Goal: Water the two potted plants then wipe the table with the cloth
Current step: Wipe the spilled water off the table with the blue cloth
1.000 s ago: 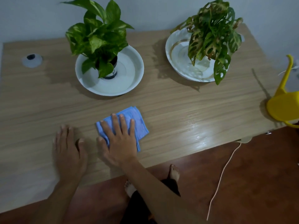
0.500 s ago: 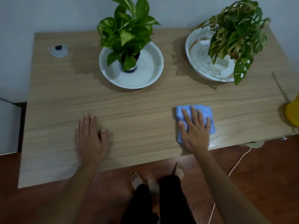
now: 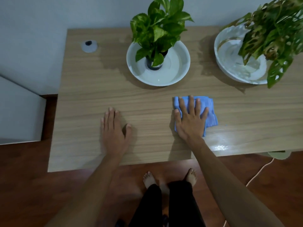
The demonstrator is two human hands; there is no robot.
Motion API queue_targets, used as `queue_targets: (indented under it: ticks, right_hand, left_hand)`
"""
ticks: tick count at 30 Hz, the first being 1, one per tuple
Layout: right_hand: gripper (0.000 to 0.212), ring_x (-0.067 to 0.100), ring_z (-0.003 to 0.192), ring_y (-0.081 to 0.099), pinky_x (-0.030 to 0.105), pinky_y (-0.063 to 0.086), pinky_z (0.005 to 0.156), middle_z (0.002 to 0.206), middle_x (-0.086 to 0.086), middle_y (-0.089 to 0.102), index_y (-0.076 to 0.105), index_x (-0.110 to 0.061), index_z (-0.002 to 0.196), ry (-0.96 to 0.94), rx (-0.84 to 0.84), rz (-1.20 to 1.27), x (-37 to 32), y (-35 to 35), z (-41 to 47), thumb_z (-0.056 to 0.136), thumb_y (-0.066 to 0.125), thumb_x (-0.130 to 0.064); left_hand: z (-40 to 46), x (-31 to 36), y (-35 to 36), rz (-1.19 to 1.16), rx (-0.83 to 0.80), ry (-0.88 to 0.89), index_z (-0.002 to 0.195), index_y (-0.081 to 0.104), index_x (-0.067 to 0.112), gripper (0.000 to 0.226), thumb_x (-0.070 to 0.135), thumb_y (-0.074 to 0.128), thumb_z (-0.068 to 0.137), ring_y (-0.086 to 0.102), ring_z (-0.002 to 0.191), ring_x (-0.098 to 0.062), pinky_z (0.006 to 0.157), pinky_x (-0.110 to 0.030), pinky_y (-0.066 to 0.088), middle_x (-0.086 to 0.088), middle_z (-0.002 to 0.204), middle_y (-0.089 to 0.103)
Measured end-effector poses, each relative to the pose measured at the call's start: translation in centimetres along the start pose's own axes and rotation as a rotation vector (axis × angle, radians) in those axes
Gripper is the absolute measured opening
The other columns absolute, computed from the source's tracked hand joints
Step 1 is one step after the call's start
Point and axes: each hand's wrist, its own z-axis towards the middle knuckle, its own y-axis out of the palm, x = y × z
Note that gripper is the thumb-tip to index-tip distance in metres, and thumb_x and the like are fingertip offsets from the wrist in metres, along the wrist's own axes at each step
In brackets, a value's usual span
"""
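While the right hand (image 3: 190,118) presses flat on it, the folded blue cloth (image 3: 210,112) lies square
Fingers spread, gripping nothing; left hand (image 3: 114,128) lies flat on table (image 3: 85,99)

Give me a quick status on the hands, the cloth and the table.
Right hand flat on folded blue cloth, pressing it to the wooden table. Left hand flat, empty. Two plant bowls behind; nothing blocking.

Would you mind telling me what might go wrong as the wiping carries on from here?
1. The right hand presses the blue cloth close below the two white bowls; a wide stroke might nudge one and slop the water in it.
2. Drooping leaves of the right-hand plant overhang the table and could get snagged.
3. The damp-looking patch beside the middle bowl may be missed.
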Motion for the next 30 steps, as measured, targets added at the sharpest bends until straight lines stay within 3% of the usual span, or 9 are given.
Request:
queue_targets:
  ticks: [5,7,10,14,17,21,26,30]
  right_hand:
    - [0.053,0.031,0.152,0.016,0.065,0.008,0.117,0.164,0.005,0.024,0.035,-0.035,0.152,-0.178,0.026,0.066,-7.6,1.3,-4.0,0.101,0.028,-0.048]
    - [0.052,0.032,0.151,0.018,0.066,0.009,0.116,0.163,0.006,0.027,0.038,-0.034,0.151,-0.234,0.001,0.101,-10.2,1.8,-5.8,0.101,0.031,-0.047]
    - [0.05,0.033,0.151,0.018,0.066,0.009,0.116,0.163,0.007,0.028,0.04,-0.032,0.15,-0.335,-0.032,0.142,-13.5,2.3,-8.6,0.102,0.034,-0.045]
    - [0.052,0.032,0.151,0.02,0.065,0.009,0.117,0.162,0.006,0.029,0.042,-0.031,0.149,-0.376,-0.094,0.174,-14.9,1.2,-9.6,0.101,0.029,-0.048]
    - [0.059,0.03,0.144,0.034,0.058,0.025,0.113,0.155,0.004,0.042,0.053,-0.026,0.141,-0.4,-0.155,0.187,-13.7,-1.3,-7.8,0.097,0.024,-0.053]
    - [0.025,0.039,0.111,0.058,0.048,0.048,0.091,0.117,0.014,0.064,0.073,-0.013,0.102,-0.406,-0.036,0.224,-10.3,-3.4,-3.6,0.081,0.066,-0.025]
    - [0.027,0.03,0.112,0.055,0.04,0.04,0.1,0.114,0.005,0.064,0.065,-0.019,0.109,-0.445,-0.286,0.151,-8.8,-3.9,-1.0,0.084,0.068,-0.028]
    - [0.02,0.032,0.105,0.059,0.035,0.037,0.099,0.108,0.016,0.066,0.068,-0.011,0.101,-0.428,-0.353,0.233,-8.8,-4.0,-0.2,0.085,0.07,-0.024]
  left_hand:
    - [-1.1,-0.3,-1.0,-0.205,0.018,-0.062,0.143,0.044,-0.003,0.062,0.036,0.042,0.095,0.028,0.148,-0.031,0.124,-0.033,0.012,-0.017,0.156,0.037]
    - [-1.9,-0.4,-1.9,-0.291,0.037,-0.09,0.142,0.046,-0.003,0.06,0.034,0.042,0.096,0.031,0.147,-0.029,0.122,-0.023,0.013,-0.018,0.156,0.038]
    - [-2.9,-1.1,-3.3,-0.306,0.071,-0.11,0.138,0.05,-0.004,0.056,0.033,0.043,0.096,0.033,0.145,-0.031,0.12,-0.018,0.016,-0.021,0.152,0.04]
    - [-3.6,-2.1,-3.9,-0.261,0.079,-0.153,0.133,0.054,-0.002,0.053,0.033,0.044,0.095,0.038,0.141,-0.031,0.119,-0.029,0.025,-0.018,0.146,0.048]
    - [-3.6,-1.4,-4.3,-0.224,0.059,-0.139,0.126,0.062,0.001,0.049,0.034,0.047,0.093,0.049,0.129,-0.029,0.11,-0.034,0.035,-0.015,0.134,0.058]
    - [-2.8,0.4,-4.5,-0.225,-0.028,-0.098,0.119,0.067,0.001,0.048,0.037,0.049,0.091,0.06,0.107,-0.034,0.095,-0.037,0.044,-0.017,0.114,0.064]
    - [-1.9,1.8,-4.2,-0.318,-0.152,-0.238,0.137,0.055,0.004,0.05,0.022,0.067,0.092,0.056,0.119,-0.035,0.101,-0.043,0.046,-0.018,0.132,0.057]
    - [-1.2,2.8,-4.4,-0.343,-0.136,-0.277,0.128,0.062,0.011,0.038,0.015,0.067,0.09,0.059,0.106,-0.034,0.093,-0.041,0.048,-0.013,0.117,0.06]
